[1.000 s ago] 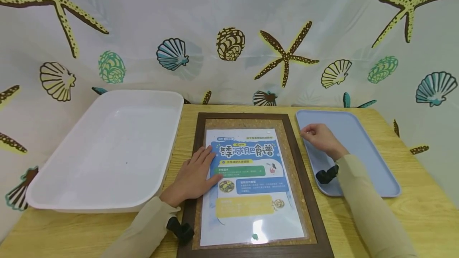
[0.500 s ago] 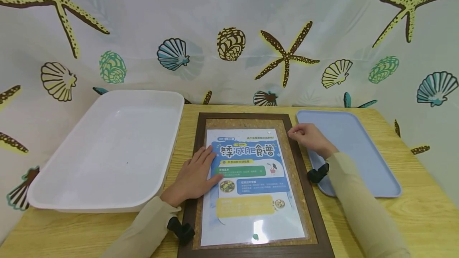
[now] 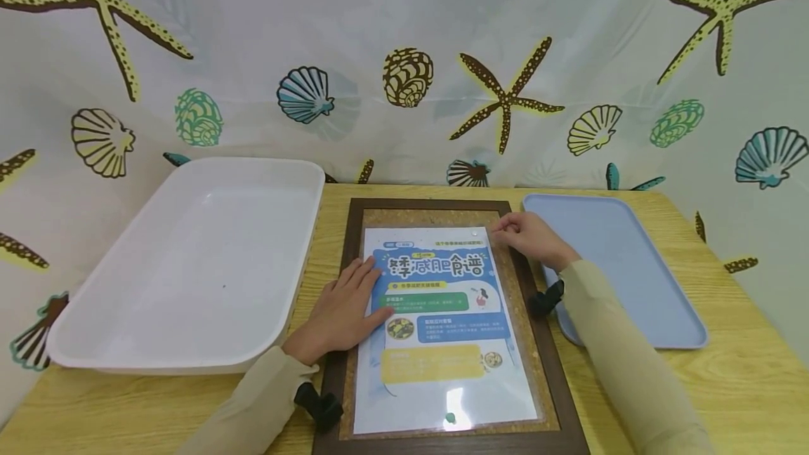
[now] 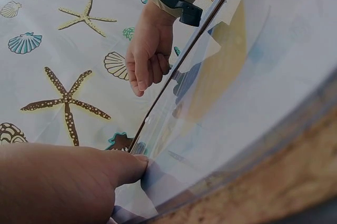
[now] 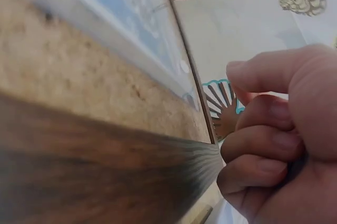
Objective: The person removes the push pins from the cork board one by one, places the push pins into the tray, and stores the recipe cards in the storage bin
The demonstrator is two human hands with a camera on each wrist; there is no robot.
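Observation:
A printed sheet with blue, green and yellow panels [image 3: 442,399] lies on a cork board [image 3: 411,218] with a dark brown frame [image 3: 562,399]. My left hand [image 3: 341,314] rests spread across the board's left side, fingertips and thumb on the sheet's left edge. Over the upper right of the frame, my right hand [image 3: 531,236] has its fingers curled, thumb and index close together by the sheet's corner. The right wrist view shows those curled fingers [image 5: 258,145], with nothing visible between them. A small white dot [image 3: 474,233] marks that corner; a green dot [image 3: 450,417] sits near the sheet's bottom.
To the left stands a large white tray [image 3: 189,258] with raised walls. A light blue tray [image 3: 657,293] lies right of the board, partly under the right forearm. All rest on a wooden table [image 3: 746,343] against a shell-patterned cloth [image 3: 354,12].
My right hand has moved left from over the blue tray to the board's upper right corner, fingers curled throughout. The left hand and the sheet have stayed put.

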